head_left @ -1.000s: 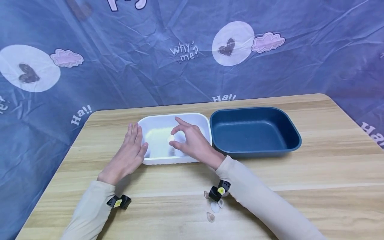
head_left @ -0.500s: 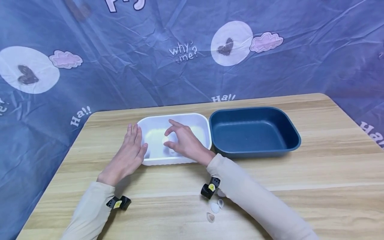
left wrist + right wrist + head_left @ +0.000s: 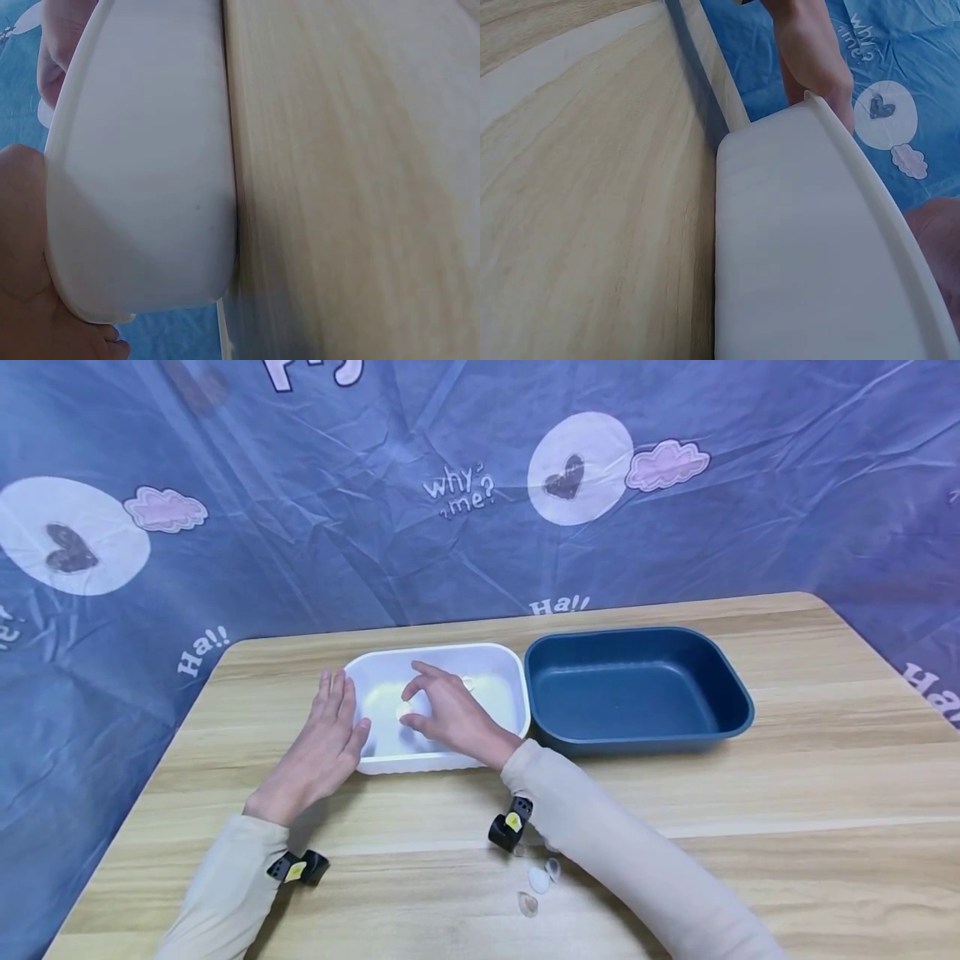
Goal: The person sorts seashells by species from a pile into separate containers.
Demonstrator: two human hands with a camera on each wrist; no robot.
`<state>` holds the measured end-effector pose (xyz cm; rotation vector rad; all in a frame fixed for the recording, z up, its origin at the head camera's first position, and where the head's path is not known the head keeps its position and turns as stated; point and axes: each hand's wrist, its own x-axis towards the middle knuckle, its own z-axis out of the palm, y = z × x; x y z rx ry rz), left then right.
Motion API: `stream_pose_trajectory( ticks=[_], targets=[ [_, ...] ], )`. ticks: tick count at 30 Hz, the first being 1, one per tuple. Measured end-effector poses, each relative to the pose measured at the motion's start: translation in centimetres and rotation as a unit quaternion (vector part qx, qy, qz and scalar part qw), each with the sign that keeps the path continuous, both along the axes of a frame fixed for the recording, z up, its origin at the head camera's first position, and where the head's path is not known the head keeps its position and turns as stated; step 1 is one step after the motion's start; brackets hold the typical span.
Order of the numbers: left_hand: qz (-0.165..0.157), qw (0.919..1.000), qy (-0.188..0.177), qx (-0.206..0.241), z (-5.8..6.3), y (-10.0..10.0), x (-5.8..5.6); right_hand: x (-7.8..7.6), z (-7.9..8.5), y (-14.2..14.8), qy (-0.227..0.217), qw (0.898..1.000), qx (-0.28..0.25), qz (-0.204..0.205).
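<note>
My right hand [image 3: 459,714] reaches over the white tray [image 3: 442,763] in the head view and pinches a small, pale seashell [image 3: 403,712] between thumb and forefinger. Flat along the tray's left end lies my left hand [image 3: 311,756], fingers straight and thumb at the rim. In the left wrist view, that hand [image 3: 22,255] touches the rim of the tray [image 3: 142,165]. The right wrist view mostly has the tray's outer wall [image 3: 795,232], which hides most of the right hand [image 3: 939,240]. Another small pale shape [image 3: 468,683] shows inside the tray, behind the right hand.
A dark blue tray [image 3: 637,745] stands right beside the white one. Several loose seashells [image 3: 538,880] lie on the wooden table [image 3: 420,860] nearer the front, partly under the right forearm. A blue printed cloth [image 3: 360,527] hangs behind the table.
My right hand has moved left over the white tray with the seashell still pinched. The left hand stays at the tray's left end.
</note>
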<state>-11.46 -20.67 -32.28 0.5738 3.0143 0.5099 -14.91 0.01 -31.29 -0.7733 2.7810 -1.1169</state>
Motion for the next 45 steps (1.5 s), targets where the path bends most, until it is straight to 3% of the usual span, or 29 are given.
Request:
stream_pose_trajectory(
  ticks=[7,23,31,45],
  targets=[
    [0.0,1.0,-0.002,0.004,-0.2,0.1,0.1,0.1,0.3,0.5,-0.015,0.999,0.028,0.006],
    [0.0,1.0,-0.004,0.003,-0.1,-0.1,0.0,2.3,2.6,6.3,0.077,0.997,-0.025,-0.005],
    [-0.002,1.0,-0.007,0.005,0.0,-0.1,0.0,4.3,2.4,8.7,0.124,0.991,-0.053,0.021],
    [-0.002,0.9999,-0.009,0.007,-0.1,-0.1,0.2,8.7,1.3,11.8,0.142,0.986,-0.068,0.046]
  ],
)
